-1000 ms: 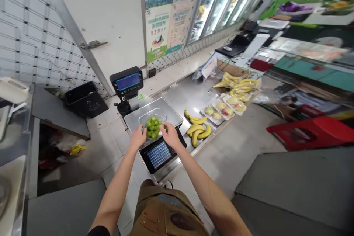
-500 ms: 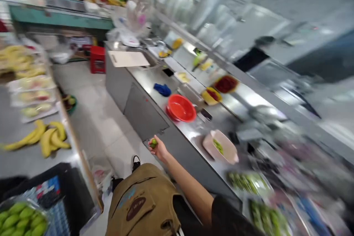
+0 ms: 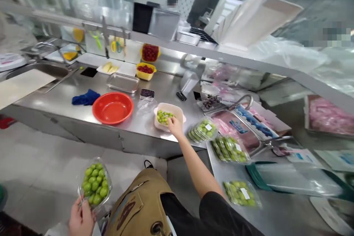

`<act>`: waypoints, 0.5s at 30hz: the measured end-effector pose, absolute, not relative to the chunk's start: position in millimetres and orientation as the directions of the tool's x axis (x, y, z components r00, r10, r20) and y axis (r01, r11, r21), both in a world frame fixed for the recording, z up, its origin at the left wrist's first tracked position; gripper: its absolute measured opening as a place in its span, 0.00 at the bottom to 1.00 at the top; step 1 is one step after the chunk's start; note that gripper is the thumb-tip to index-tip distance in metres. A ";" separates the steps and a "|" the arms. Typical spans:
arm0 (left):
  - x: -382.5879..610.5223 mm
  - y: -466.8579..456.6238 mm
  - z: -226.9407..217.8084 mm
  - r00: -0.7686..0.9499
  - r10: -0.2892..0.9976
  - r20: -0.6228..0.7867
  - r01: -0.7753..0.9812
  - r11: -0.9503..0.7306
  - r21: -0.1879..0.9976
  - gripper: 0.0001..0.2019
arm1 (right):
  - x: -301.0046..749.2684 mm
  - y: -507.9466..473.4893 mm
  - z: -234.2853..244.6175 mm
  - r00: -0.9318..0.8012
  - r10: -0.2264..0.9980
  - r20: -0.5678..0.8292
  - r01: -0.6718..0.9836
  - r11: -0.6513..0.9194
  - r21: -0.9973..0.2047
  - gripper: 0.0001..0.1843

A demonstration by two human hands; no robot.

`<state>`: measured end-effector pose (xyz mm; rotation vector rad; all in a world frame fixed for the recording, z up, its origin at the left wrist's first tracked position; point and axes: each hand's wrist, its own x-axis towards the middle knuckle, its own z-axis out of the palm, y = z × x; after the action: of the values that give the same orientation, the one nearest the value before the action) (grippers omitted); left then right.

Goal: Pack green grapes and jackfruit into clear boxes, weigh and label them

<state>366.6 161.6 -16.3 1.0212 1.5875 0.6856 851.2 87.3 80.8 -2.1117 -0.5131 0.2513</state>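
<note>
My left hand (image 3: pixel 81 218) grips a transparent plastic punnet of green grapes (image 3: pixel 95 184) low at the left, above the tiled floor. My right hand (image 3: pixel 175 126) reaches over the steel counter (image 3: pixel 155 88), its fingertips at the loose green grapes (image 3: pixel 164 117) inside a pale pink plastic tub (image 3: pixel 177 111). The fingers hide part of the tub's near rim. Whether a grape is pinched between them is hidden.
A red plastic basin (image 3: pixel 113 107) and a blue cloth (image 3: pixel 85 97) lie left of the tub. Sealed packs of green grapes (image 3: pixel 229 149) lie to the right. A steel tray (image 3: pixel 122 82), yellow bowls of red fruit (image 3: pixel 145 71) and a sink (image 3: pixel 38 69) stand beyond.
The view has swung from the scale and bananas round to the steel counter. My left hand now holds the grape punnet. My right hand has moved from holding one grape in the air to the tub.
</note>
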 end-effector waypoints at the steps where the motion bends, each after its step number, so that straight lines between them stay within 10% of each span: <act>1: 395.0 162.3 -23.1 -0.012 0.877 -0.480 0.232 0.469 0.852 0.19 | 871.0 83.9 78.8 0.882 0.470 0.041 0.309 -0.510 -0.803 0.17; 12: 664.8 171.2 -29.9 0.151 0.944 -0.292 0.168 0.267 0.949 0.31 | 1169.7 88.3 137.7 0.884 0.360 0.299 0.468 -0.692 -0.551 0.25; 15: 696.9 162.8 -25.6 0.116 0.959 -0.259 0.187 0.235 0.954 0.27 | 1209.1 125.7 150.9 0.793 0.543 0.275 0.606 -0.660 -0.444 0.23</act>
<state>696.9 162.8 -25.6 1.2042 1.3355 0.8351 1209.1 125.7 150.9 -2.4565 -0.8538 -0.1593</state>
